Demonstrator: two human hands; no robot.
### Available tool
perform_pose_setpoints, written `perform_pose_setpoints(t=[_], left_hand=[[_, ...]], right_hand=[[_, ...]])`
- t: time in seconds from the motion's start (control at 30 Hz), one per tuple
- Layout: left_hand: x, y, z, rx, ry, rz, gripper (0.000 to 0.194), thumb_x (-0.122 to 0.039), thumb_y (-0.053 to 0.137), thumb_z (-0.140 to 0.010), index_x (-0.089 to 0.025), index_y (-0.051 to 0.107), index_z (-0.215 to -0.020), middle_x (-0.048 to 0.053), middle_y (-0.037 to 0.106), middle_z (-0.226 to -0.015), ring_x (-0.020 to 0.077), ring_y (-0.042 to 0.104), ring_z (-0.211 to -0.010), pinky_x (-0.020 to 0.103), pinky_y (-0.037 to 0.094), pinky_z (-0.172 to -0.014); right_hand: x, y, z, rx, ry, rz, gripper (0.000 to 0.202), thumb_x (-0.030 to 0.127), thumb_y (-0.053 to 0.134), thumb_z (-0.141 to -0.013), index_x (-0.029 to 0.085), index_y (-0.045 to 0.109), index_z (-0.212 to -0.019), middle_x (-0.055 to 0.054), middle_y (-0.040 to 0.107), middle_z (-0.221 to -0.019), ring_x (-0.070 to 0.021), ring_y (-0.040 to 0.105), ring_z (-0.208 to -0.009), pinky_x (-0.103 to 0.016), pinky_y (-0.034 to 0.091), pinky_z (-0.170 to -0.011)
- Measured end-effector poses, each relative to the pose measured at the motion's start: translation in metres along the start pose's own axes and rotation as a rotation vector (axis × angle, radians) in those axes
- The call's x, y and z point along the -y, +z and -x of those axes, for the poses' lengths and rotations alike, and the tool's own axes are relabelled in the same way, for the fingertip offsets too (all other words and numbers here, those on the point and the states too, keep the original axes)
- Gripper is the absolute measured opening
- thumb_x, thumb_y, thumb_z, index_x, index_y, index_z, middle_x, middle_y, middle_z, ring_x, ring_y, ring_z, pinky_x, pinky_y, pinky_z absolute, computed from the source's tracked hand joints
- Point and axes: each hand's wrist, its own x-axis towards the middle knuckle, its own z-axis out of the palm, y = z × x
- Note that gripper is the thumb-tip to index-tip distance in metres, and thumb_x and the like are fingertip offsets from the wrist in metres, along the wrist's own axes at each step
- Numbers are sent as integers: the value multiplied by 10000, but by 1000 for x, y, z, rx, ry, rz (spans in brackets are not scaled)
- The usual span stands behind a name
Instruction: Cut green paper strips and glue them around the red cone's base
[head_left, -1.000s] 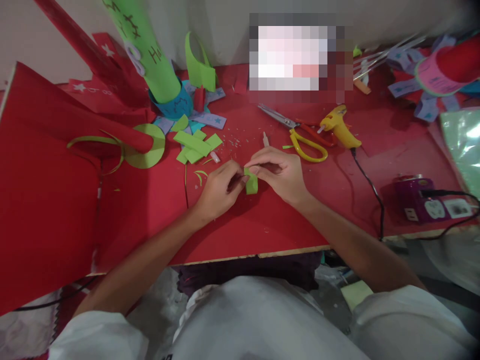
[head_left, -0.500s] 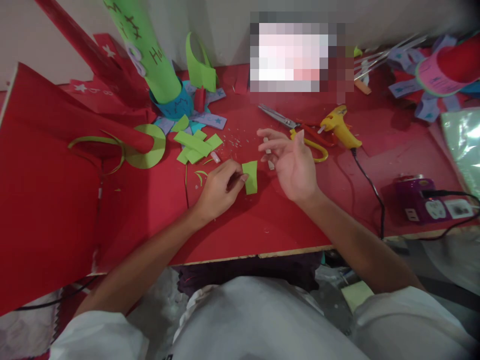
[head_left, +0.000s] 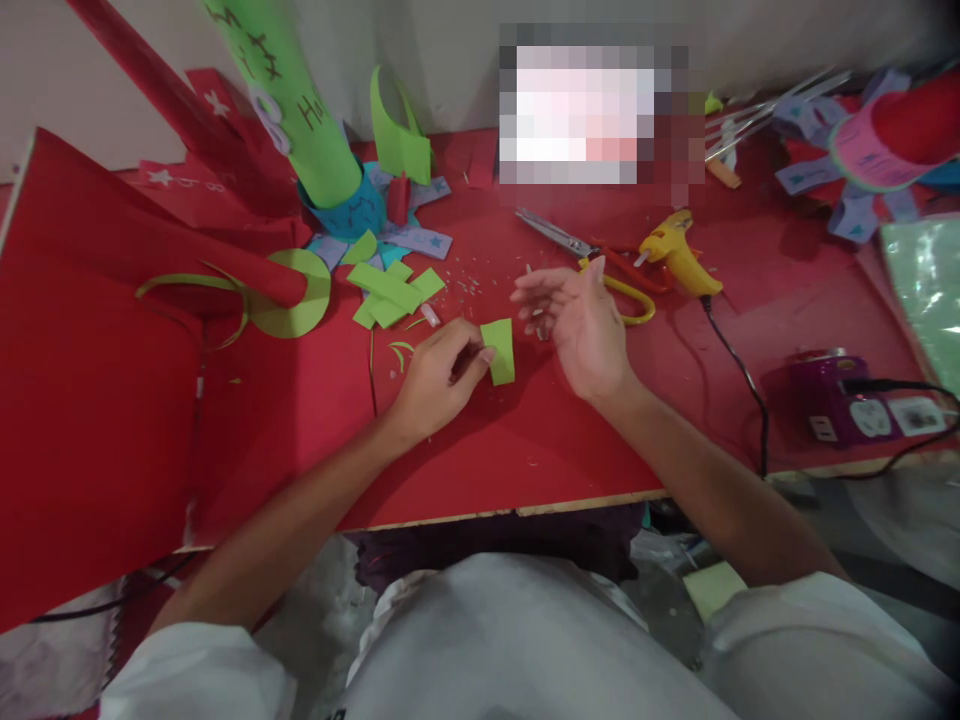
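Observation:
Between the thumb and fingers of my left hand (head_left: 441, 375) is a small green foam or paper piece (head_left: 501, 350), pinched at its left edge above the red table. My right hand (head_left: 589, 330) is raised to the right of it, palm turned inward and fingers apart, with nothing in its grasp. Behind the right hand lie scissors (head_left: 634, 303) with yellow and red handles, partly covered by it. Several green strips (head_left: 390, 297) are piled beyond my left hand, with thin curved offcuts (head_left: 403, 352) and tiny scraps near them.
A yellow glue gun (head_left: 682, 255) lies right of the scissors, its cord running toward a purple power outlet box (head_left: 844, 400). Back left stands a green tube (head_left: 304, 110) in a blue base. A large red panel (head_left: 90, 400) rises at left. The table's front edge (head_left: 510, 512) is near me.
My right hand's fingers have drawn slightly closer together and shifted a little left. My left hand still pinches the green piece, almost in the same place.

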Motion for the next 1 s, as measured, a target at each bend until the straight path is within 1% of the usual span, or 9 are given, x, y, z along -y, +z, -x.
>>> perform_pose_setpoints(t=[0.03,0.1,0.23,0.33,0.43,0.6,0.83,0.93,1.0], left_hand=[[0,0,0,-3,-7,0,219,-248,594,-1023,-221,465,-848,-18,520,-757,134,498,-693,281,395,-655],[1,0,0,-5,-16,3,212,-250,592,-1023,-221,468,-853,-18,523,-759,135,501,-698,280,396,-656],[2,1,0,1,-3,18,225,-265,595,-1027,-221,470,-846,-23,512,-754,129,486,-683,279,393,-648],[2,2,0,-1,6,27,213,-241,597,-1019,-220,474,-847,-26,509,-754,125,481,-678,276,390,-643],[2,3,0,11,9,25,208,-233,605,-1018,-216,489,-847,-29,519,-750,121,492,-679,272,390,-645],[2,2,0,23,9,18,203,-224,624,-1007,-210,507,-842,-31,526,-750,114,484,-664,269,382,-638],[2,3,1,41,15,-4,215,-178,632,-980,-210,481,-830,-37,501,-735,111,465,-643,264,362,-618],[1,3,1,45,19,-5,208,-173,625,-984,-207,488,-831,-33,507,-744,112,470,-652,264,370,-629],[0,3,1,39,4,-9,202,-171,620,-987,-206,492,-835,-28,515,-752,117,484,-668,265,381,-642]], right_hand=[[0,2,2,13,-1,19,800,880,298,-986,246,785,-1026,-92,792,-993,-203,717,-821,-321,575,-663],[1,6,7,69,-30,76,746,855,367,-993,255,807,-1041,-78,801,-1009,-206,733,-864,-321,585,-684],[5,10,12,209,-124,237,460,698,689,-943,285,819,-1100,-54,808,-1121,-233,746,-1022,-354,606,-819],[5,10,11,248,-176,291,363,589,819,-879,262,825,-1037,-51,810,-1051,-230,745,-988,-371,605,-868],[3,8,9,233,-197,295,296,533,848,-867,248,828,-947,-42,806,-966,-217,740,-915,-364,599,-838],[-2,7,9,151,-221,289,248,499,846,-879,256,819,-832,-24,795,-852,-205,723,-817,-356,572,-761],[3,10,11,127,-195,237,217,469,847,-883,258,825,-838,-21,800,-853,-198,730,-814,-347,582,-752],[6,10,10,71,-198,202,251,498,856,-868,253,818,-823,-14,795,-838,-190,728,-808,-338,596,-761],[7,10,9,48,-188,169,283,533,832,-885,251,821,-860,-20,799,-869,-183,726,-816,-320,594,-739]])
